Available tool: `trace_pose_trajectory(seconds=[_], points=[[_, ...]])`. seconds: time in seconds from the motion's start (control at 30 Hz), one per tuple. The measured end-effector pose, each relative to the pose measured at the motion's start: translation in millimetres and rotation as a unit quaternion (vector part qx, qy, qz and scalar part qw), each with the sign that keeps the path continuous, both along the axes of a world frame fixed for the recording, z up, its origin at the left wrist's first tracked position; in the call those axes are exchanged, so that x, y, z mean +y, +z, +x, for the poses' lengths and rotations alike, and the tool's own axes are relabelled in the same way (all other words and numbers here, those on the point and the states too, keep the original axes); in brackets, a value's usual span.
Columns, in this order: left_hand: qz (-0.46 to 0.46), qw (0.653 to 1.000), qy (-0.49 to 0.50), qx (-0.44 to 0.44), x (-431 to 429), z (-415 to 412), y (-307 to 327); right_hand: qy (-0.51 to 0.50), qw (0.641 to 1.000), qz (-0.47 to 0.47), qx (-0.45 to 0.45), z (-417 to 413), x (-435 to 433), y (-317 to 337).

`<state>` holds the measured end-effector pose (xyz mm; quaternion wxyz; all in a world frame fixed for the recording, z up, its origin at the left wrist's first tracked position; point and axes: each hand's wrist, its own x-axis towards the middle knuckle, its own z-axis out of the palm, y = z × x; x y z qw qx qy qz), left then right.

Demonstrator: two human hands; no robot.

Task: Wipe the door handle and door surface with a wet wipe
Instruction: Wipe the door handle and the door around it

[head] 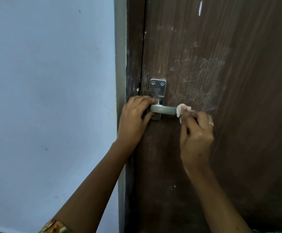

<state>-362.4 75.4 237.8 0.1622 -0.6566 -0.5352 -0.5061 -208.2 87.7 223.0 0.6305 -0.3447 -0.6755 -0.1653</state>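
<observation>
Head view: the handle (163, 111), a grey metal lever, is seen mounted on a steel plate (158, 91) close to the left edge of the brown door (237, 81), next to the frame (134, 47) and a pale blue wall (49, 81).

Left hand (134, 118): closed around the pivot end of the handle, fingers curled over the top, thumb underneath. The lever is clamped and steadied.

Right hand (195, 130): fingers pinched together on the wipe (181, 111), a small white wad pressed against the free end of the handle. A ring is noted on one finger.

Orientation: the handle's long axis is seen to run horizontally, from the pivot at the plate toward the right; the free tip points right, away from the frame. The plate's long axis is vertical.

Step judged in hand: wiping of the lever, at its tip. The door surface above and right of the handle shows whitish smears and scratches; that part of the task is judged not finished.

Notes for good execution:
- Wipe to be wrapped around the bar, so underside and back are reached, not only the front.
- Strokes to be drawn along the long axis, tip to pivot.
- Left hand to be shifted so the covered pivot section and plate can be wiped.
- Lever to be held level, so the latch is not worked.
</observation>
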Motion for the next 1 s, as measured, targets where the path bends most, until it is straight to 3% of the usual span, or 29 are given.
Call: trace_pose_trajectory(seconds=[0.17,0.27,0.53,0.67,0.73,0.87,1.0], points=[[0.027,0.999,0.001,-0.027,3.9,2.1,-2.3,0.030,0.992,-0.016,-0.122,-48.2,-6.7,5.7],[0.025,0.999,0.000,-0.033,2.2,2.1,-2.5,0.032,0.989,-0.025,-0.139,-37.0,-5.0,6.9],[0.021,0.999,-0.010,-0.038,-0.1,4.8,-2.5,-0.023,0.993,-0.106,0.040,16.2,5.1,3.8],[0.026,0.999,-0.016,-0.020,2.0,0.0,-3.3,-0.014,0.989,-0.078,0.125,11.2,-1.1,8.6],[0.035,0.999,-0.015,-0.013,3.7,-1.6,-3.7,0.016,0.994,-0.050,0.093,4.4,-4.9,12.8],[0.052,0.998,-0.008,-0.029,5.7,3.3,-6.6,0.084,0.988,-0.122,-0.034,-34.0,-15.7,13.2],[0.061,0.998,0.002,-0.011,5.2,2.3,-6.4,0.013,0.987,-0.085,-0.135,-53.7,-21.3,13.7]])
